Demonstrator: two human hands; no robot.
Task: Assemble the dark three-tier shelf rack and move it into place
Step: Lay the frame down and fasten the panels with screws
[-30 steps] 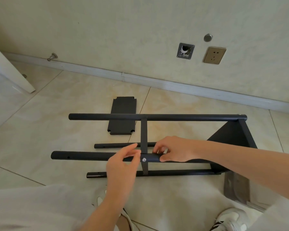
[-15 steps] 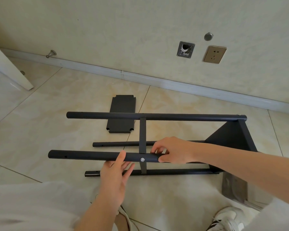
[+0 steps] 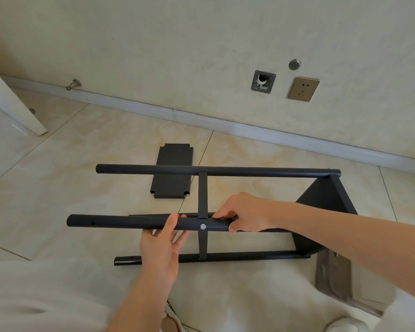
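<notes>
Our right hand (image 3: pixel 248 212) pinches the dark round metal pole (image 3: pixel 120 222) beside its silver screw (image 3: pixel 203 226); our flat left hand (image 3: pixel 162 245) props it level, likely keeping the joint aligned.

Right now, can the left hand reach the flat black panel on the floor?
Probably yes, but not straight away. The left hand touches the near pole, and that pole and the far pole lie between it and the panel. It would have to reach over them.

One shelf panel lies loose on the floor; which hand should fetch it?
Probably left: the left hand only touches the near pole with straight fingers and is nearer the shelf panel; the right hand grips the pole.
</notes>
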